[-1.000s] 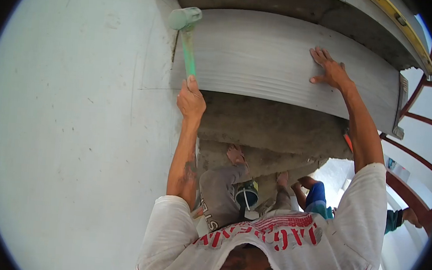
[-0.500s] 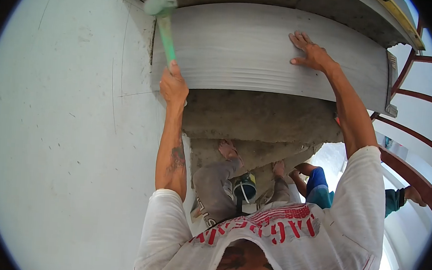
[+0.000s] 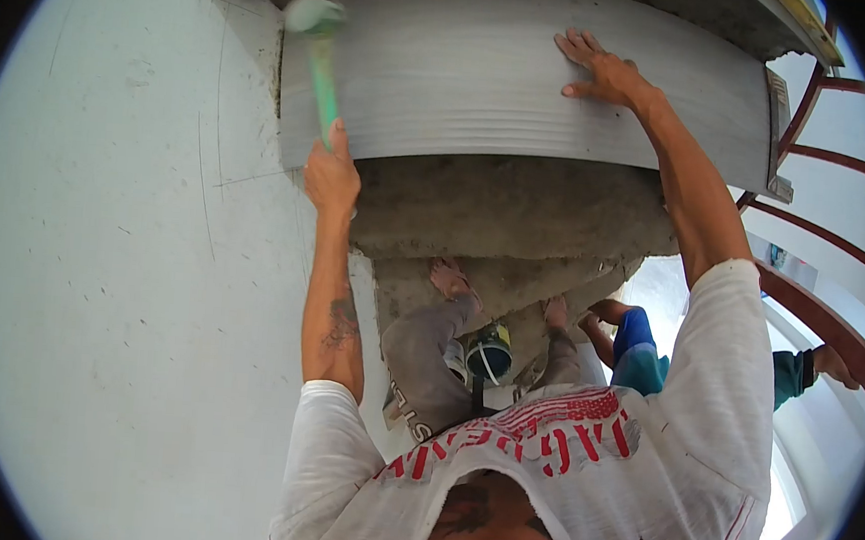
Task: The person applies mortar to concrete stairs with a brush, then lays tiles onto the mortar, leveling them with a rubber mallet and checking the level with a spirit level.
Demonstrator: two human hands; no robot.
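My left hand (image 3: 331, 175) grips the handle of a green rubber mallet (image 3: 316, 39), whose head rests near the upper left corner of a long grey tile (image 3: 466, 82). The tile stands against the face of a concrete stair riser. My right hand (image 3: 599, 69) lies flat, fingers spread, pressing on the tile's upper right part. Below the tile the rough concrete step (image 3: 507, 215) shows bare.
A pale plastered wall (image 3: 121, 278) fills the left. My bare feet (image 3: 452, 276) stand on a lower step beside a small bucket (image 3: 490, 356). Another person in blue (image 3: 637, 360) crouches lower right. Red railing bars (image 3: 825, 257) curve at the right.
The view has shifted so the tile and both hands sit higher and further left. The mallet head has moved from the tile's left edge up to its top left corner.
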